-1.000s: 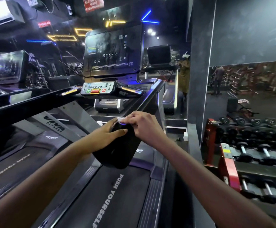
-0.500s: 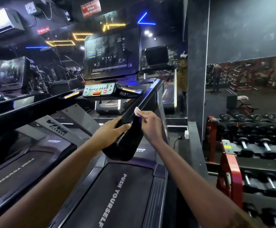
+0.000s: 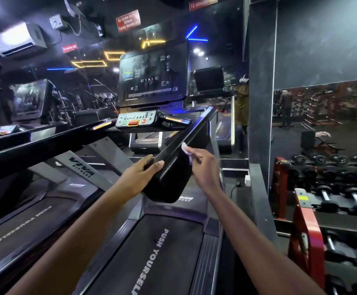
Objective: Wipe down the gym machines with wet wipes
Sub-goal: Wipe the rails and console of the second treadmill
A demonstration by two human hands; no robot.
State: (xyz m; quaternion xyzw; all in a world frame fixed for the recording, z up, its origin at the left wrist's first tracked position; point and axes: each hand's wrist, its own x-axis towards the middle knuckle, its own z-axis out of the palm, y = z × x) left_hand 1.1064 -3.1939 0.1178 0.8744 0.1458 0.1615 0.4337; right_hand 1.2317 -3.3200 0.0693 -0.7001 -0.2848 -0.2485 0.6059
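A second treadmill lay at the left. The left hand gripped the near end of the black handrail, thumb on top. Just right of it, the right hand pinched a white wet wipe against the rail's right face. A red dumbbell rack stood at the right.

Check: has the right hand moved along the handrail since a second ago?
Yes. The right hand and wipe have slid up the handrail, away from its near end toward the console.
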